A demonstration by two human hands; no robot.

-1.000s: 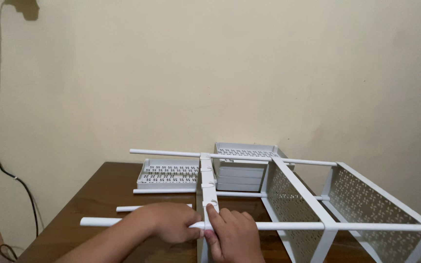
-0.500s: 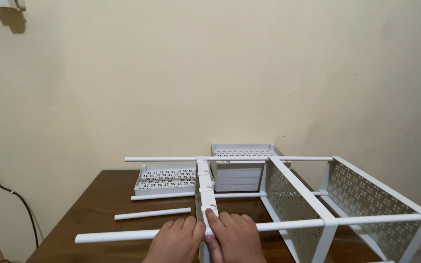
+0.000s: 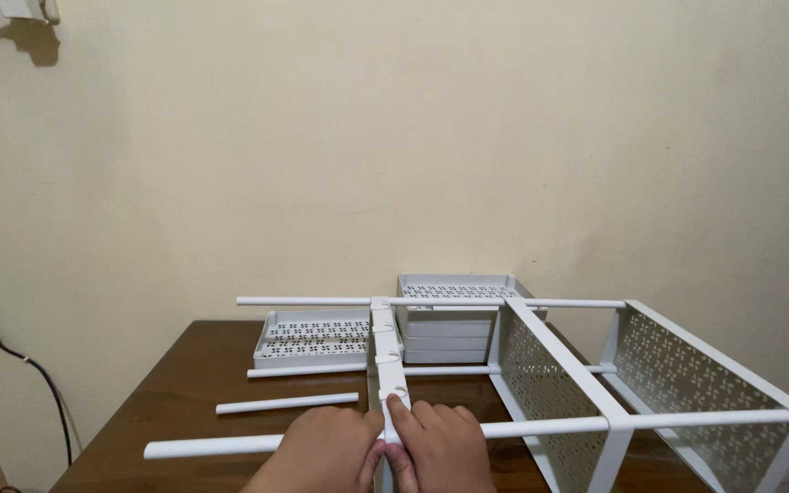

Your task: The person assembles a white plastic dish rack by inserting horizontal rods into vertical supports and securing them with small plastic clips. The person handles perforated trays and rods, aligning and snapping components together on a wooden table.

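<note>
A white plastic rack frame (image 3: 559,365) lies on its side on the brown wooden table (image 3: 184,383). It has perforated shelf panels and long white tubes. My left hand (image 3: 326,449) and my right hand (image 3: 440,445) press together at the near corner of a narrow upright shelf panel (image 3: 385,351), where it meets the nearest tube (image 3: 541,426). Both hands grip that joint, thumbs on the panel's edge. My wrists are cut off by the bottom edge.
A loose short white tube (image 3: 287,403) lies on the table left of my hands. A single perforated tray (image 3: 314,338) and a stack of trays (image 3: 454,319) stand at the back by the beige wall. A dark cable (image 3: 11,351) hangs at the left.
The view has tilted up a little. My hands have drawn closer together on the panel and tube joint. The loose short tube has come fully into sight.
</note>
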